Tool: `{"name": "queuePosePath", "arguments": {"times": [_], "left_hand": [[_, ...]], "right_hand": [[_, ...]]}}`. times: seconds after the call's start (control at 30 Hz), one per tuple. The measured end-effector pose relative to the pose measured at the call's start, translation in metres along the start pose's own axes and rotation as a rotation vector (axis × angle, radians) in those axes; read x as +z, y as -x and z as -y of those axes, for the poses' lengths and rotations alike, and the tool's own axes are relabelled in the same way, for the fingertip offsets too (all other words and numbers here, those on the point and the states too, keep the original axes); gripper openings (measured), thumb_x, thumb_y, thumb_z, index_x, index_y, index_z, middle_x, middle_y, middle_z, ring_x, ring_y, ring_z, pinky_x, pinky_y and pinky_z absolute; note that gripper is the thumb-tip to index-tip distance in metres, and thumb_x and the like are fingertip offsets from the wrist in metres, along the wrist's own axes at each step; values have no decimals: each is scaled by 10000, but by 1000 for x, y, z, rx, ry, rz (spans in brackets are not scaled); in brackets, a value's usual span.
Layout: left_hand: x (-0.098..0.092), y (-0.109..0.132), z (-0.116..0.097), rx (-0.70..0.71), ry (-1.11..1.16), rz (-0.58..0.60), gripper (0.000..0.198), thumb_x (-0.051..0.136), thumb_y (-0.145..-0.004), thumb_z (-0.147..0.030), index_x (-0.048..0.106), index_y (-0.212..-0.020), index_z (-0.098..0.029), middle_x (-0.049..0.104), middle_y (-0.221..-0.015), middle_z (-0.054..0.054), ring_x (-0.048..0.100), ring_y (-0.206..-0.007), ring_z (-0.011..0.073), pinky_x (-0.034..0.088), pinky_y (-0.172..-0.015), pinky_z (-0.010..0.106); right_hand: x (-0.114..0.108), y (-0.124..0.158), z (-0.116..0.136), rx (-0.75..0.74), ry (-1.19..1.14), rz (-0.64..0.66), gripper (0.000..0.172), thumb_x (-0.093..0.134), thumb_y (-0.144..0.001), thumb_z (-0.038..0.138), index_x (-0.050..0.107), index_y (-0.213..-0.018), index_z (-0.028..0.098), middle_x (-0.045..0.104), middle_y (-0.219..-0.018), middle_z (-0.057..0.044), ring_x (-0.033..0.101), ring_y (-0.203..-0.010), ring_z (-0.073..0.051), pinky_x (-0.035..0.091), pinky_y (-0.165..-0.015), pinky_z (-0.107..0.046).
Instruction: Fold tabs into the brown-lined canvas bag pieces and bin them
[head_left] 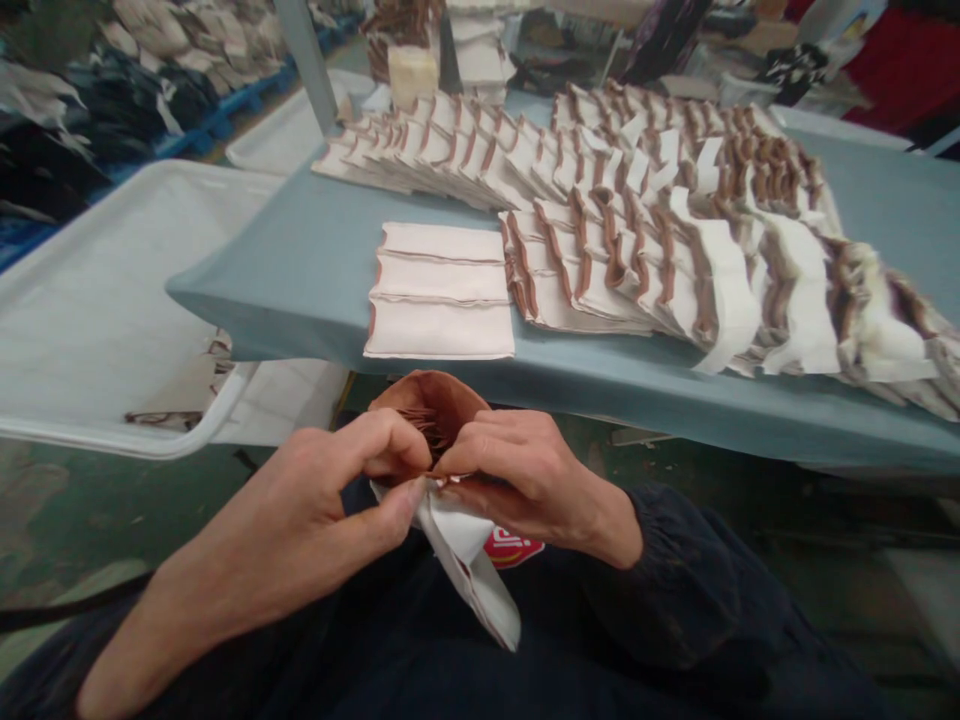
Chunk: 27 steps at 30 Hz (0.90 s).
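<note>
Close to my body, above my lap, I hold a sewn piece with a brown inner side (439,388) and a white outer side. It is bent open, with one white flap (484,590) hanging down. My left hand (330,490) pinches its edge between thumb and forefinger. Right beside it, my right hand (536,475) grips the same edge, fingers curled over it. The fingertips nearly meet and hide the exact spot being pinched. Just beyond my hands, a flat white panel with brown edges and two cross seams (442,325) lies on the table.
The blue-covered table (292,255) carries overlapping rows of white and brown sewn pieces (570,270), some with loose white strips (724,280). At left stands a white plastic bin (97,260). Piled fabric pieces (150,60) lie on blue pallets behind it.
</note>
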<state>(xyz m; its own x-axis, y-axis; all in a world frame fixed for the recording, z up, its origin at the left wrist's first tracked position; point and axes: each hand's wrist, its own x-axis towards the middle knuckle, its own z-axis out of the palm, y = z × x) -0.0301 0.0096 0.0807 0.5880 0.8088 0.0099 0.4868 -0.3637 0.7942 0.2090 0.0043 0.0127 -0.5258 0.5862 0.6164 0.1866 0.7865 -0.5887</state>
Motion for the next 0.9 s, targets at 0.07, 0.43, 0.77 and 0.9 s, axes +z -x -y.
{"name": "queuePosePath", "arguments": {"times": [0.07,0.43,0.77,0.9], "left_hand": [[-1,1,3,42,-39,-8,134,640,-967,-191,723,-880,-250,777,-753,-88,709,-624,102,491,-620,194],[-5,9,7,181,-85,26,204,676,-1005,-156,812,-1012,-308,837,-822,-63,763,-675,139,538,-681,220],[-1,10,10,270,-230,33,176,616,-1078,-195,746,-1019,-298,795,-810,-44,717,-646,168,468,-627,296],[-3,9,11,218,-216,51,233,611,-1123,-295,736,-927,-298,816,-869,-8,749,-737,206,517,-702,333]], "right_hand": [[0,0,2,-25,44,10,196,599,-1212,303,690,-1075,198,792,-869,-30,719,-757,-152,513,-738,-300],[-2,-1,11,-91,146,15,232,534,-1224,258,684,-1064,181,791,-848,-46,643,-712,-176,477,-700,-330],[-4,2,11,-38,99,39,246,545,-1231,291,690,-1058,191,786,-848,-37,657,-732,-155,495,-731,-306],[-8,1,13,14,38,91,251,555,-1228,302,692,-1047,195,773,-842,-35,669,-750,-150,496,-732,-294]]}}
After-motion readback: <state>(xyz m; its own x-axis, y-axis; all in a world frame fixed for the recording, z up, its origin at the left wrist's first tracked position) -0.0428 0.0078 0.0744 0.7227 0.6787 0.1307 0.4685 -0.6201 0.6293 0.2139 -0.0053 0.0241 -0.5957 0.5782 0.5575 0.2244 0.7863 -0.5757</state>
